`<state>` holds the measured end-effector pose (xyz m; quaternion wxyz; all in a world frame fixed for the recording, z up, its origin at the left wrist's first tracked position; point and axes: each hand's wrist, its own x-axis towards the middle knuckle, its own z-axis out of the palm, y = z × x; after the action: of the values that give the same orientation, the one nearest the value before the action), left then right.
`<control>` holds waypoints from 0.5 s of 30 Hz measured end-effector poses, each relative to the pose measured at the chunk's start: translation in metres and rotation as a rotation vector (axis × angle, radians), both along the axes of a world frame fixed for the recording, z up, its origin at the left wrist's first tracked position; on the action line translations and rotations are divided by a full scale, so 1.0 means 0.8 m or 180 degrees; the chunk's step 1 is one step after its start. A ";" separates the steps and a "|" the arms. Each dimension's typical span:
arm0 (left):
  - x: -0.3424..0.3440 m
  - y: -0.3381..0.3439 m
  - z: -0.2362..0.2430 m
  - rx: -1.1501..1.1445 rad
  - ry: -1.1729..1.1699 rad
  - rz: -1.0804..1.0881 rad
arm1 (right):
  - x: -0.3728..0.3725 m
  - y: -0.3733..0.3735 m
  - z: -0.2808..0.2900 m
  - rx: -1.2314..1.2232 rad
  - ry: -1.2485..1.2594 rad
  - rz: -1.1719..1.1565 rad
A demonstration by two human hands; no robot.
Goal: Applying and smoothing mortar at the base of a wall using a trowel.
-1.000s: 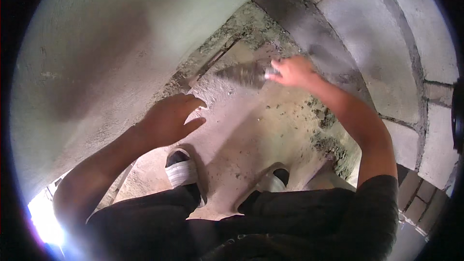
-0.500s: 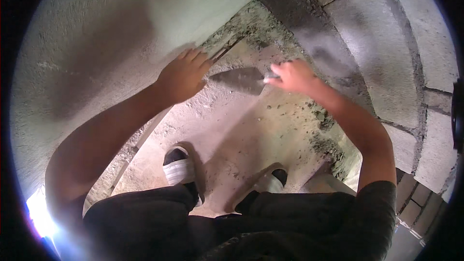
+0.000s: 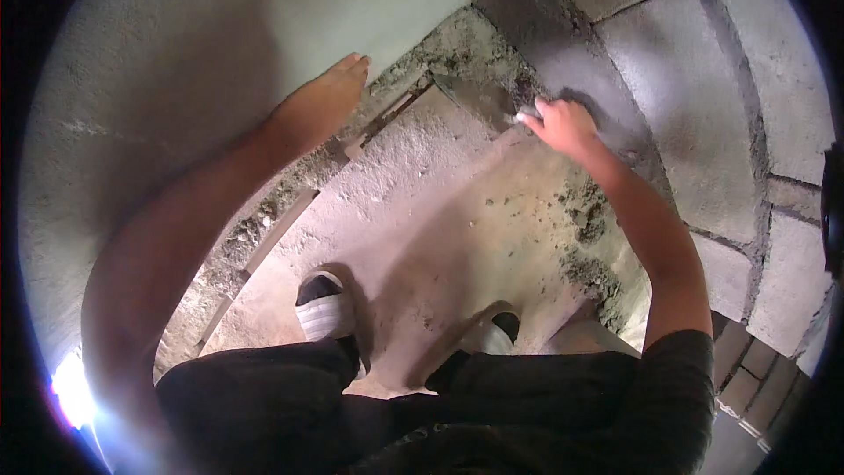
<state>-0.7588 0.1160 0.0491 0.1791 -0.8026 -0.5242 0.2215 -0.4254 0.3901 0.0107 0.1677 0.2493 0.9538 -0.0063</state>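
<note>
My right hand [image 3: 567,127] is closed around the handle of a pointed brick trowel [image 3: 479,101]. The grey blade points left, low over the floor near the corner, with its tip beside the mortar strip [image 3: 457,48] at the wall's foot; whether it touches is unclear. My left hand [image 3: 330,95] lies against the smooth plastered wall [image 3: 396,0] with its fingers stretched out and nothing in it. Below that hand, a narrow wooden strip [image 3: 281,230] runs along the wall's base.
A block wall [image 3: 686,62] with dark mortar joints curves up on the right. Crumbled mortar [image 3: 593,273] is heaped along its foot. My shoes [image 3: 325,308] stand on the dusty floor [image 3: 396,237]. Bright light [image 3: 75,391] comes from the lower left.
The trowel and my right hand have moved away from me and to the right, toward the corner. My left hand has shifted up and left onto the wall.
</note>
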 end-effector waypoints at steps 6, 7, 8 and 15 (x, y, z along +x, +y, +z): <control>0.005 -0.004 -0.012 0.0080 0.0501 0.0171 | 0.020 -0.013 -0.007 0.0042 0.0124 0.0041; 0.006 -0.002 -0.009 0.0082 0.0599 0.0155 | 0.023 -0.015 -0.001 0.0023 0.0102 0.0122; 0.009 0.001 -0.010 0.0079 0.0674 0.0133 | 0.023 -0.027 0.011 0.0017 0.0086 0.0113; 0.007 0.004 -0.005 -0.0107 0.1073 0.0030 | -0.016 -0.031 0.030 -0.0448 -0.0060 0.0364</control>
<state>-0.7535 0.1191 0.0450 0.2500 -0.7544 -0.4867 0.3626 -0.4379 0.3650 0.0347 0.1938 0.1820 0.9621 -0.0615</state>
